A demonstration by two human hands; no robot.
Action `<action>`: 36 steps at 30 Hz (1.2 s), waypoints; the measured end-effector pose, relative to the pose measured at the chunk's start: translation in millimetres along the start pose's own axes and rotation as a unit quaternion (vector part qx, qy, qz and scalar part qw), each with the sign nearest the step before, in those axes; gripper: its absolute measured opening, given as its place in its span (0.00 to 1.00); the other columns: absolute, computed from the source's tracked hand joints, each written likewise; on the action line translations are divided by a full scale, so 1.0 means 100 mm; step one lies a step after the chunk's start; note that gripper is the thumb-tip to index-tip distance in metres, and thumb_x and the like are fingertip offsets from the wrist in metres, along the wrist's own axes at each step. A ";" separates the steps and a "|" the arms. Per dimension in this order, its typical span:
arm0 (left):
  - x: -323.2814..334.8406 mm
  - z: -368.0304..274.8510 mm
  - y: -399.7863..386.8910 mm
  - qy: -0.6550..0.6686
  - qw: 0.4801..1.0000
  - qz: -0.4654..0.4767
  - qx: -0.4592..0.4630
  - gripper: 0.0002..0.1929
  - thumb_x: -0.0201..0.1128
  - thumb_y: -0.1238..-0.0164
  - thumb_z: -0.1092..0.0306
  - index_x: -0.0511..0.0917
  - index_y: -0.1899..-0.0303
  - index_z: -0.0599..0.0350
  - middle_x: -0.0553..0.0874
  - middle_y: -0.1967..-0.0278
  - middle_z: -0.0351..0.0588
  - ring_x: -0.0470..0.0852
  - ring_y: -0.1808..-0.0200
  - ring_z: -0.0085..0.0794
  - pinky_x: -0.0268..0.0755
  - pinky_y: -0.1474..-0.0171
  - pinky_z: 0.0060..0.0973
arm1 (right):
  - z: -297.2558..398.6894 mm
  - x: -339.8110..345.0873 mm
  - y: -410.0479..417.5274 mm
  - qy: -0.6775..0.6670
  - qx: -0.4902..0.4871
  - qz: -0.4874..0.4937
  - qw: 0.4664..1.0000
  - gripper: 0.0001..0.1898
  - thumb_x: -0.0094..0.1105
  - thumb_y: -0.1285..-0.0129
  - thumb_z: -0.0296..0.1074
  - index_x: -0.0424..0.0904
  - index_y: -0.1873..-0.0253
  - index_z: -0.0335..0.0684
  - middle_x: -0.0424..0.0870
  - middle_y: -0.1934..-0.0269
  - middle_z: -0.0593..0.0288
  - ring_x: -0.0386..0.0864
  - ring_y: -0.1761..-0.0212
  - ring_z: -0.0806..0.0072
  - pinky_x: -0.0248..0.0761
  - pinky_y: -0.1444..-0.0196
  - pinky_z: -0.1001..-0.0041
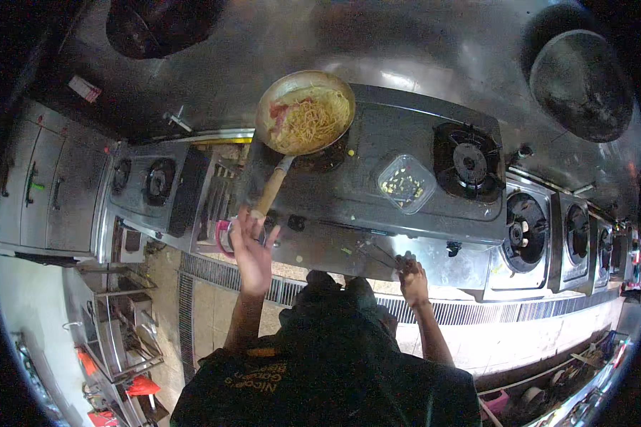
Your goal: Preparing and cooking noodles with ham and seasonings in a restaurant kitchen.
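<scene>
A round pan (305,113) holding noodles (312,123) and a reddish food sits over the left burner of a black gas stove (347,197). Its wooden handle (270,193) points towards me. My left hand (253,256) is raised with spread fingers at the end of this handle; whether it touches is unclear. Near the front edge of the steel counter, my right hand (412,275) is closed around dark-handled metal tongs (376,253), partly hidden by the fingers. On the stove between the burners stands a clear plastic container (406,184) with small pale pieces inside.
The stove's right burner (469,163) carries no pan. Further burners (526,232) line the right side, and another stove (149,187) stands at left. A pink-handled object (223,238) is beside my left hand. Large woks (582,85) lie at the back. A floor grating (459,314) runs below the counter.
</scene>
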State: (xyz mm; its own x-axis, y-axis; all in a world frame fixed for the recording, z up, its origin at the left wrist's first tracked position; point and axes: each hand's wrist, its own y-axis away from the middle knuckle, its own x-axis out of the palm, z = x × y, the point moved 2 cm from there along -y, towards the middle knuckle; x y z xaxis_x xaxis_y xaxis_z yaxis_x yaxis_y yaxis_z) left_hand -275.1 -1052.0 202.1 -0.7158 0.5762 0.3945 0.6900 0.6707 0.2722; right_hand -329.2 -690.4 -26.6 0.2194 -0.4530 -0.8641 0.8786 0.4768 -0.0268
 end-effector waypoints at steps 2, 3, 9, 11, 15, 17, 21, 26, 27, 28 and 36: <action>0.11 -0.08 -0.06 0.030 0.999 -0.005 0.008 0.31 0.45 0.32 0.39 0.64 0.38 0.54 0.72 0.44 0.46 0.69 0.42 0.35 0.56 0.34 0.44 | -0.05 -0.03 0.15 -0.035 0.064 0.126 0.989 0.17 0.48 0.36 0.36 0.72 0.43 0.41 0.77 0.51 0.47 0.76 0.53 0.50 0.71 0.53 0.60; 0.04 -0.12 -0.10 0.034 0.999 -0.013 0.012 0.31 0.45 0.32 0.39 0.64 0.38 0.54 0.72 0.44 0.46 0.69 0.42 0.35 0.56 0.34 0.44 | 0.32 -0.42 0.04 0.040 0.118 0.279 0.952 0.14 0.50 0.36 0.34 0.74 0.47 0.39 0.78 0.55 0.48 0.77 0.57 0.50 0.73 0.56 0.61; 0.06 -0.11 -0.39 0.257 0.903 0.214 -0.270 0.38 0.43 0.34 0.35 0.62 0.38 0.64 0.72 0.43 0.55 0.69 0.39 0.41 0.57 0.34 0.40 | 1.44 -2.02 -0.23 -0.126 -0.006 0.182 0.975 0.08 0.55 0.37 0.32 0.79 0.57 0.35 0.77 0.65 0.48 0.77 0.62 0.57 0.71 0.60 0.65; 0.08 -0.07 -0.52 0.316 0.870 0.243 -0.291 0.37 0.46 0.34 0.37 0.63 0.39 0.66 0.73 0.44 0.57 0.73 0.43 0.42 0.63 0.37 0.39 | 1.83 -2.27 -0.61 -0.120 -0.042 0.096 0.987 0.09 0.57 0.39 0.29 0.77 0.59 0.29 0.78 0.67 0.47 0.76 0.64 0.55 0.69 0.61 0.64; 0.18 -0.08 -0.73 0.435 0.757 0.267 -0.407 0.32 0.51 0.31 0.47 0.62 0.38 0.67 0.77 0.49 0.55 0.78 0.52 0.37 0.74 0.51 0.28 | 2.46 -2.40 -1.67 -0.003 -0.100 -0.054 0.994 0.12 0.57 0.39 0.33 0.78 0.55 0.33 0.78 0.62 0.43 0.76 0.59 0.48 0.69 0.56 0.59; 0.17 0.03 -0.87 0.507 0.659 0.356 -0.426 0.24 0.51 0.29 0.55 0.66 0.44 0.67 0.77 0.60 0.50 0.78 0.67 0.26 0.74 0.69 0.19 | 2.58 -2.21 -2.23 0.083 -0.130 -0.042 0.987 0.09 0.58 0.40 0.34 0.81 0.59 0.35 0.79 0.62 0.49 0.77 0.58 0.52 0.69 0.54 0.61; 0.31 0.02 -0.76 0.386 0.793 0.263 -0.391 0.15 0.48 0.26 0.59 0.69 0.52 0.63 0.74 0.72 0.38 0.69 0.80 0.14 0.60 0.85 0.11 | 2.67 -2.02 -2.81 0.228 -0.143 0.048 0.962 0.13 0.58 0.42 0.41 0.82 0.59 0.39 0.80 0.62 0.50 0.77 0.58 0.52 0.71 0.54 0.58; 0.40 0.09 -0.74 0.291 0.829 0.272 -0.393 0.08 0.53 0.29 0.59 0.70 0.59 0.50 0.69 0.76 0.30 0.62 0.81 0.12 0.54 0.81 0.10 | 2.67 -1.84 -3.14 0.263 -0.167 0.034 0.950 0.12 0.60 0.45 0.42 0.82 0.65 0.38 0.82 0.64 0.49 0.79 0.60 0.52 0.73 0.56 0.57; 0.48 0.08 -0.79 0.267 0.847 0.252 -0.386 0.08 0.55 0.30 0.58 0.69 0.60 0.50 0.68 0.77 0.30 0.62 0.82 0.12 0.53 0.82 0.11 | 2.66 -1.85 -3.21 0.293 -0.164 0.001 0.942 0.12 0.60 0.45 0.42 0.81 0.67 0.38 0.82 0.65 0.49 0.80 0.61 0.53 0.73 0.57 0.57; 0.55 0.05 -0.76 0.269 0.846 0.251 -0.387 0.08 0.55 0.30 0.58 0.69 0.60 0.50 0.68 0.77 0.30 0.62 0.82 0.12 0.53 0.82 0.11 | 2.70 -1.86 -3.29 0.306 -0.185 -0.007 0.934 0.12 0.60 0.45 0.41 0.80 0.69 0.37 0.82 0.65 0.49 0.81 0.63 0.53 0.74 0.58 0.58; 0.42 -0.16 -0.47 0.226 0.863 0.263 -0.367 0.08 0.58 0.33 0.60 0.69 0.59 0.47 0.65 0.78 0.28 0.59 0.83 0.11 0.50 0.83 0.11 | 2.90 -2.29 -2.83 0.305 -0.204 0.011 0.930 0.11 0.61 0.45 0.39 0.81 0.58 0.44 0.81 0.63 0.50 0.79 0.60 0.54 0.72 0.57 0.56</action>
State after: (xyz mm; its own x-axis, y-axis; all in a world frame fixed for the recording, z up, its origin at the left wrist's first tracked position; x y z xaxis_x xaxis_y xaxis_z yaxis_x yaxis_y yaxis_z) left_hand -335.9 -1066.9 219.3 -0.2825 0.3583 0.8898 0.9076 -0.2004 0.3688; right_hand -505.5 -940.4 324.9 -0.1545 0.0127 -0.9879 0.6149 0.7839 -0.0860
